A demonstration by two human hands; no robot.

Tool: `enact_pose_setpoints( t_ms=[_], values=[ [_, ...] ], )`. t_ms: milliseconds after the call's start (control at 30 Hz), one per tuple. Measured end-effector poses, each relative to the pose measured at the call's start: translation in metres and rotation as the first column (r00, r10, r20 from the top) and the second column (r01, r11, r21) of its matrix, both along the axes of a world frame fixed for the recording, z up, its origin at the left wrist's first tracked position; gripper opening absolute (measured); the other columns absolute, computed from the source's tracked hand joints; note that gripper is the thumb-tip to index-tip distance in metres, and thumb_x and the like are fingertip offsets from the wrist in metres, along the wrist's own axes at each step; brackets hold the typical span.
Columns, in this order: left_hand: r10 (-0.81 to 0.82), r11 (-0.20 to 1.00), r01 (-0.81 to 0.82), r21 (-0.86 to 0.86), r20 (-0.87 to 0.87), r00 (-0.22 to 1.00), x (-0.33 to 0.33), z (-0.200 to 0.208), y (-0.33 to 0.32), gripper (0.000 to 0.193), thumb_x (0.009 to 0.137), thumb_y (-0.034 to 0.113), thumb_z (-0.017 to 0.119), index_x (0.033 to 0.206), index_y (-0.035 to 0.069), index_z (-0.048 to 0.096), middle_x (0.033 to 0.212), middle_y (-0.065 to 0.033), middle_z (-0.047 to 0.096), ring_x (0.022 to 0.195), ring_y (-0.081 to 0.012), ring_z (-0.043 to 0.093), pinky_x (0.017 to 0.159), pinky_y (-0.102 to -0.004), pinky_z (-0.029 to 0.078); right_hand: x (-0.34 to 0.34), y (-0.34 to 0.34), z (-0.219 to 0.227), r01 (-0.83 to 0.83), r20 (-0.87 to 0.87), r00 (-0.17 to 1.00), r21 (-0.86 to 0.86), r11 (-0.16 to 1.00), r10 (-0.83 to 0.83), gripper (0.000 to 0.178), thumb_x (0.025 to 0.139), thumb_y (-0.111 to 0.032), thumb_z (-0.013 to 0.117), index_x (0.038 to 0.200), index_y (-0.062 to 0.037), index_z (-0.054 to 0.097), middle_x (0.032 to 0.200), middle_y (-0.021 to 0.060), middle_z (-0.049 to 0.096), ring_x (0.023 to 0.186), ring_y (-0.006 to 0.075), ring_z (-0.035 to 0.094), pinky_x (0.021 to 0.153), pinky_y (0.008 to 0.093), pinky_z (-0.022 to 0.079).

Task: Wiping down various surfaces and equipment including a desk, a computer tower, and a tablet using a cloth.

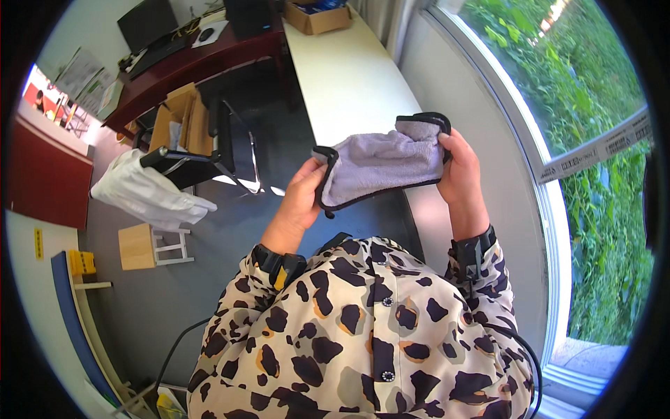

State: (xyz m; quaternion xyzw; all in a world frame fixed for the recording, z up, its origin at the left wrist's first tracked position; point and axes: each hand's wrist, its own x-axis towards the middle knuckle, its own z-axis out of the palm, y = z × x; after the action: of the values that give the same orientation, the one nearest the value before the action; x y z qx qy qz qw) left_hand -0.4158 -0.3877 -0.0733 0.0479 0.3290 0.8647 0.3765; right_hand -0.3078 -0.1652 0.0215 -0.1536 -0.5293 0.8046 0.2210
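A grey plush cloth with a black bound edge is stretched between my two hands in front of my chest. My left hand pinches its left end, where a corner folds over. At the other end, my right hand grips the cloth with the thumb on top of the edge, and the upper right corner is folded back. The middle of the cloth sags in soft creases. Fingers behind the cloth are partly hidden. Black straps sit on both my wrists.
Beyond the cloth runs a long white counter with a cardboard box at its far end. To the right is a window. A chair with a white garment, a small stool and a dark red desk stand left.
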Motion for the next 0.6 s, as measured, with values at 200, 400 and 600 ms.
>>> enact_pose_setpoints(
  t_ms=[200, 400, 600],
  values=[
    [-0.393, 0.844, 0.286, -0.454, -0.161, 0.905, 0.008, -0.021, 0.016, 0.054, 0.087, 0.017, 0.060, 0.134, 0.003, 0.038, 0.118, -0.0094, 0.053, 0.107, -0.0210, 0.053, 0.093, -0.0329, 0.043, 0.013, 0.010, 0.011, -0.183, 0.047, 0.982, 0.033, 0.982, 0.182, 0.026, 0.089, -0.011, 0.055, 0.111, 0.0026, 0.059, 0.100, 0.0068, 0.063, 0.089, 0.0129, 0.059, 0.080, 0.0250, 0.047],
    [-0.193, 0.981, 0.156, -0.113, -0.581, 0.791, 0.013, 0.034, 0.042, 0.065, 0.081, 0.015, 0.070, 0.136, 0.004, 0.037, 0.120, -0.0108, 0.054, 0.106, -0.0171, 0.052, 0.090, -0.0306, 0.044, 0.007, -0.010, 0.014, -0.454, 0.041, 0.891, 0.030, 0.890, 0.453, 0.026, 0.090, -0.010, 0.056, 0.113, 0.0026, 0.058, 0.102, 0.0056, 0.063, 0.091, 0.0113, 0.058, 0.081, 0.0246, 0.046],
    [-0.156, 0.966, 0.056, -0.252, -0.399, 0.903, 0.000, 0.058, 0.022, 0.026, 0.086, 0.016, 0.065, 0.108, 0.001, 0.062, 0.095, -0.0026, 0.064, 0.087, -0.0105, 0.058, 0.081, -0.0243, 0.046, -0.006, 0.000, 0.017, -0.404, 0.116, 0.913, 0.137, 0.904, 0.390, 0.027, 0.089, -0.010, 0.059, 0.112, 0.0028, 0.059, 0.100, 0.0048, 0.063, 0.089, 0.0109, 0.058, 0.081, 0.0245, 0.047]
  ],
)
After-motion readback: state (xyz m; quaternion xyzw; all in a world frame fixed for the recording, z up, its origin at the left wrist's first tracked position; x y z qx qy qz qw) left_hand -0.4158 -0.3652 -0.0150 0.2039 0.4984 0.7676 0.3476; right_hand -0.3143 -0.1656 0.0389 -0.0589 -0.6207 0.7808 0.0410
